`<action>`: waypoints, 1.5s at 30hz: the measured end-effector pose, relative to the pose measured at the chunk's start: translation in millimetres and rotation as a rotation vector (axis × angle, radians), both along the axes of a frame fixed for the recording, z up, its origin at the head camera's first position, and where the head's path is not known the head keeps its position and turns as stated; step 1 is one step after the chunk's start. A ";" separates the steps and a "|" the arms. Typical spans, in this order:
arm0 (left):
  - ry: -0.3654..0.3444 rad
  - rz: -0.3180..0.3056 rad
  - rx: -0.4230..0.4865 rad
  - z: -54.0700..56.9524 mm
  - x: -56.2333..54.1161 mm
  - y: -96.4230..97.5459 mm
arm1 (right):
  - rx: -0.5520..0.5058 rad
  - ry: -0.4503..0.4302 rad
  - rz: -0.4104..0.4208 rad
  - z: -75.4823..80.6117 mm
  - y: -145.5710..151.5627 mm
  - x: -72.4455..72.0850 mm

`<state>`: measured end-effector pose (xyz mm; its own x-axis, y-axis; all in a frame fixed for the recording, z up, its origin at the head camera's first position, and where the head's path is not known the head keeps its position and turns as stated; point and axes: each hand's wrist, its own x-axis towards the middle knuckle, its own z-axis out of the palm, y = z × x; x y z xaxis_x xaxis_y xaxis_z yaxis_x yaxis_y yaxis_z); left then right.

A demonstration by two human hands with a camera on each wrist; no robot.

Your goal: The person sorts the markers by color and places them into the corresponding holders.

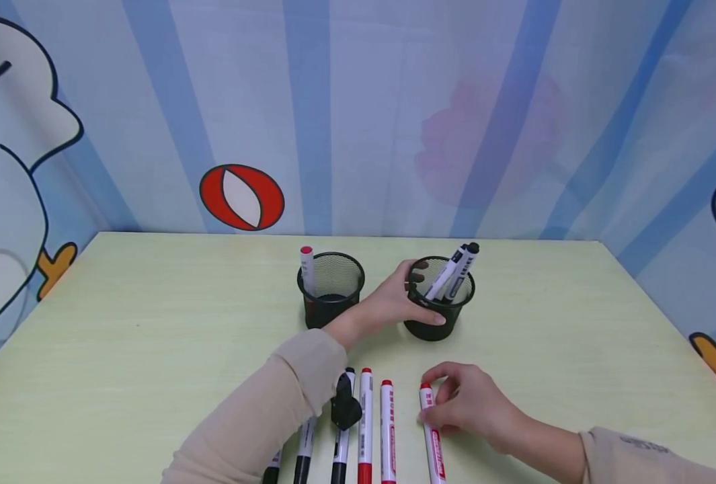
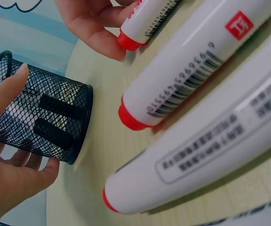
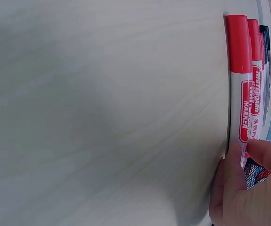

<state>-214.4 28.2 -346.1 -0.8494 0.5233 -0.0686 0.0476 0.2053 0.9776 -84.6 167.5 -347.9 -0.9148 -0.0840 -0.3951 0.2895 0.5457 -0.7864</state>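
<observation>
My left hand (image 1: 390,299) grips the side of a black mesh pen cup (image 1: 431,330), fingers behind and thumb in front. Two black markers (image 1: 454,272) lean inside that cup. Below it, my right hand (image 1: 472,407) pinches a red whiteboard marker (image 1: 435,452) near its end, thumb on one side and fingers on the other. In the right wrist view this marker (image 3: 240,56) lies along the table with its red cap away from the hand. The left wrist view shows the cup (image 2: 55,110) standing within my left hand's curved fingers.
A second mesh cup (image 1: 327,314) to the left holds one red-ended marker (image 1: 307,269). Along the front lie two more red markers (image 1: 366,417) and several black markers (image 1: 304,450), partly covered by my left sleeve (image 1: 273,403). A printed curtain (image 1: 364,121) borders the table's back edge.
</observation>
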 end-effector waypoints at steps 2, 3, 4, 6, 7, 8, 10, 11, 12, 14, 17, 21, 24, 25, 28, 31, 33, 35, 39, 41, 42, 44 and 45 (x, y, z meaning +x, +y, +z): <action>-0.001 0.002 -0.003 -0.1 0.4 0.1 | -0.003 -0.004 -0.001 0.5 -0.6 0.3; 0.000 0.003 -0.006 -0.1 0.6 0.2 | -0.004 -0.006 -0.002 0.7 -0.8 0.4; 0.002 0.003 -0.007 -0.3 0.6 0.2 | -0.003 -0.008 -0.002 0.9 -1.0 0.4; 0.004 0.002 -0.002 -0.3 0.6 0.0 | -0.003 -0.011 -0.004 1.0 -1.2 0.3; 0.005 0.000 0.000 -0.3 0.6 0.0 | -0.002 -0.013 -0.005 1.0 -1.3 0.2; 0.007 0.000 0.004 -0.6 0.5 0.0 | -0.003 -0.014 -0.005 1.0 -1.3 0.0; 0.009 0.000 0.009 -1.1 0.6 0.0 | -0.004 -0.015 -0.006 0.9 -1.2 -0.1; 0.010 0.002 0.006 -1.5 0.8 0.0 | -0.005 -0.014 -0.006 0.9 -1.1 -0.1; 0.010 0.004 0.004 -1.9 1.1 0.3 | -0.005 -0.014 -0.006 0.9 -1.1 -0.1; 0.011 0.011 -0.006 -2.3 2.0 0.6 | -0.006 -0.013 -0.008 0.9 -1.0 -0.1; 0.007 0.025 -0.013 -1.9 4.1 0.7 | -0.003 -0.013 -0.014 0.8 -1.2 -0.1; 0.000 0.039 -0.025 0.7 8.9 -1.5 | 0.008 -0.014 -0.022 0.9 -1.8 -0.1; 0.004 0.049 -0.044 2.5 13.5 -4.9 | 0.013 -0.012 -0.026 1.2 -2.2 -0.1; 0.008 0.053 -0.050 3.1 15.1 -6.3 | 0.014 -0.011 -0.027 1.4 -2.3 -0.2; 0.007 0.062 -0.054 4.1 19.9 -11.2 | 0.020 -0.008 -0.031 1.8 -2.6 -0.4; 0.007 0.060 -0.074 6.4 25.5 -16.5 | 0.026 -0.005 -0.032 2.3 -2.7 -0.8; 0.009 0.055 -0.091 8.6 29.6 -19.9 | 0.024 -0.003 -0.031 2.5 -2.6 -0.9; 0.004 0.055 -0.111 11.3 34.4 -23.4 | 0.015 -0.002 -0.027 2.6 -2.2 -1.0; -0.026 0.045 -0.124 17.0 45.0 -33.3 | -0.016 0.002 -0.012 2.1 -0.4 -0.2; -0.029 0.021 -0.125 20.4 51.0 -40.7 | -0.029 -0.006 -0.004 1.3 0.6 -0.3; -0.019 0.003 -0.119 22.6 53.9 -45.1 | -0.041 -0.007 0.003 1.0 1.2 -0.5; 0.015 -0.030 -0.097 27.0 58.8 -54.5 | -0.065 -0.017 0.009 0.6 2.4 -1.5; 0.037 -0.044 -0.082 29.5 60.9 -59.4 | -0.079 -0.025 0.008 0.4 3.0 -2.0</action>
<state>-153.5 -31.2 -316.7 -0.8285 0.5540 -0.0819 0.0940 0.2816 0.9549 -86.5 170.4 -347.6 -0.9039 -0.1230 -0.4097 0.3055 0.4847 -0.8196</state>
